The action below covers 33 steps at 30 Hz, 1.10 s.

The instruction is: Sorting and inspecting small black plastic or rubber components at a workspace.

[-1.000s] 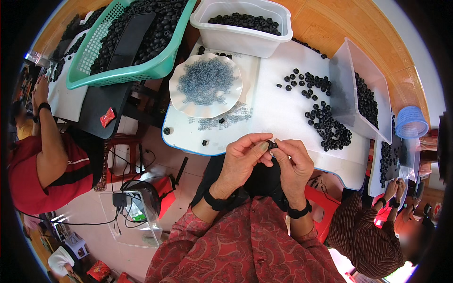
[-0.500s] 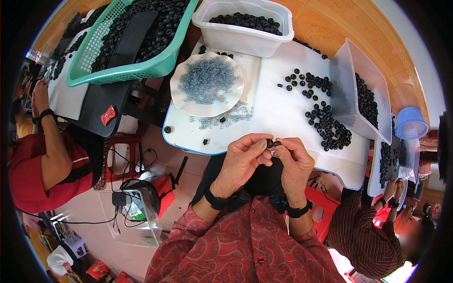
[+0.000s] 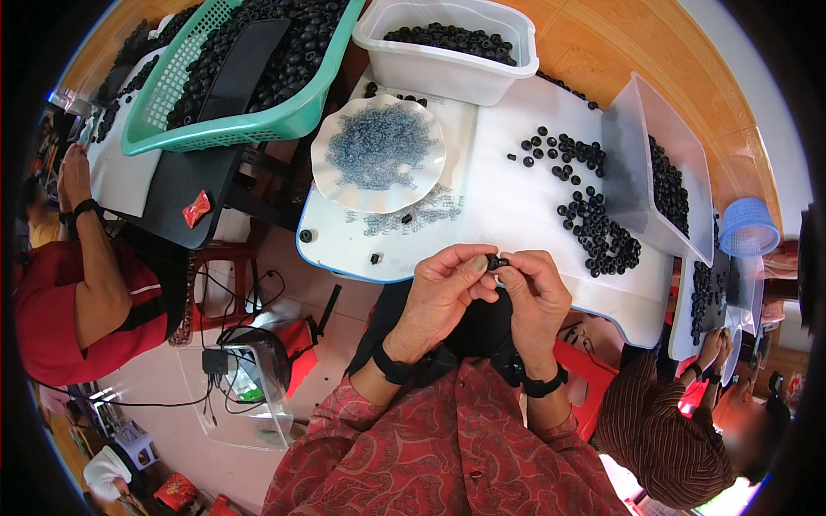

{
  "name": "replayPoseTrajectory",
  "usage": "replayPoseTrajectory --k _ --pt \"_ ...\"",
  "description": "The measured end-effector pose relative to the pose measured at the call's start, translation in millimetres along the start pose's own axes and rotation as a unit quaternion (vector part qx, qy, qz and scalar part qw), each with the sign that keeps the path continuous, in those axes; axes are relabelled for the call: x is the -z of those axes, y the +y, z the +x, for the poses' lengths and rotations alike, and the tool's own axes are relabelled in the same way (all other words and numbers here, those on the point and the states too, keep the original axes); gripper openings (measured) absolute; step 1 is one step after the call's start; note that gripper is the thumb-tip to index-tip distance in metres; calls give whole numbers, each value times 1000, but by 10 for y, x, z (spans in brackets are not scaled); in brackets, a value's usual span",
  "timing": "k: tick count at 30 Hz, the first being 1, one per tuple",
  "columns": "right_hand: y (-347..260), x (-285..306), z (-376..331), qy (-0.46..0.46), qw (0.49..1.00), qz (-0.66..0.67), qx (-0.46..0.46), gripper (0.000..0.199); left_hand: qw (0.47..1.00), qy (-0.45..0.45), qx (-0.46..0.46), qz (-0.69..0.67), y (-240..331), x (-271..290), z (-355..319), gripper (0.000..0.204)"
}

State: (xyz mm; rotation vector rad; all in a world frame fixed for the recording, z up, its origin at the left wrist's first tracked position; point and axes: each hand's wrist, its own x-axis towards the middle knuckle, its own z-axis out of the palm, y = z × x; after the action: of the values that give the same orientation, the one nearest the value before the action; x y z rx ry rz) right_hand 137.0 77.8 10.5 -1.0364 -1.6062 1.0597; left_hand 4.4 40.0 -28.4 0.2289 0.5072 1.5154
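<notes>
My left hand (image 3: 443, 288) and my right hand (image 3: 535, 297) meet just above the near edge of the white table (image 3: 499, 206), fingertips pinched together on one small black ring (image 3: 495, 261). Both hands grip it from opposite sides. Beyond them lies a loose heap of black rings (image 3: 594, 224) on the table. A white scalloped plate (image 3: 379, 153) holds several tiny grey springs. A clear tipped bin (image 3: 667, 185) at the right spills more black rings.
A white tub (image 3: 447, 47) of black rings stands at the back, a green basket (image 3: 241, 77) of rings to its left. A person in red (image 3: 77, 284) works at the left, a person in a striped top (image 3: 667, 434) at the lower right. A blue cup (image 3: 747, 228) sits far right.
My hands stay together at the table's near edge; the fingers have shifted slightly around the black ring. Nothing else has moved.
</notes>
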Motion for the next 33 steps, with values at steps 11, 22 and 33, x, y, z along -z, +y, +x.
replayPoseTrajectory --k 11,22,33 --pt "-7 -47 23 9 993 -100 69 12 1000 19 -9 15 -15 3 -5 25" --pt "-85 -57 22 -5 988 -128 87 13 990 7 -53 127 -15 79 -9 23" --pt "-83 -66 60 -34 977 -186 102 14 984 60 -52 162 4 56 -8 20"
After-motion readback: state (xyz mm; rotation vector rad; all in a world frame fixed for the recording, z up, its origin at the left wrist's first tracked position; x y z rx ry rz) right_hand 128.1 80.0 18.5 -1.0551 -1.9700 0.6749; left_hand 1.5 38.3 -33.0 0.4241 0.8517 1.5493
